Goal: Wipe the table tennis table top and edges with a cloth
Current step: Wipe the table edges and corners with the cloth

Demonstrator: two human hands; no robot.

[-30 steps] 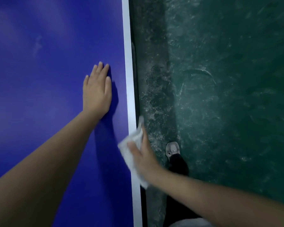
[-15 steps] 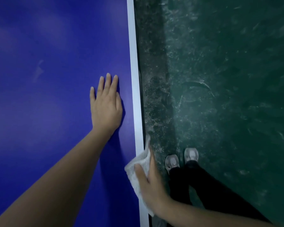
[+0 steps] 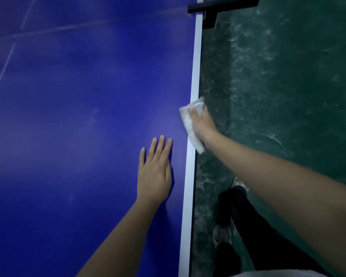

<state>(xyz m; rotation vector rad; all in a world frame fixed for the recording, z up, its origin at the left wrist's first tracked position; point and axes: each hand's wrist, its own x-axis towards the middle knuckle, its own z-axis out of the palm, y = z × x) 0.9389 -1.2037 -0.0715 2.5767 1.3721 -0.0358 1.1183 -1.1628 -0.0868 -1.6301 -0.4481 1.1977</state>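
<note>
The blue table tennis table top point(image 3: 78, 116) fills the left of the view, with a white line point(image 3: 195, 76) along its right edge. My right hand point(image 3: 203, 123) grips a white cloth point(image 3: 189, 124) and presses it over that edge, thumb on top of the table and fingers wrapped down the side. My left hand point(image 3: 155, 172) lies flat on the blue surface, fingers straight, a little nearer to me than the cloth and just inside the white line.
A black net post clamp point(image 3: 212, 9) sits on the table edge at the top. A scuffed green floor point(image 3: 288, 86) lies to the right. My legs in dark trousers and light shoes point(image 3: 240, 183) stand close beside the table edge.
My right hand has slid the cloth forward along the edge, from behind my left hand to ahead of it. The net post clamp has come into view.
</note>
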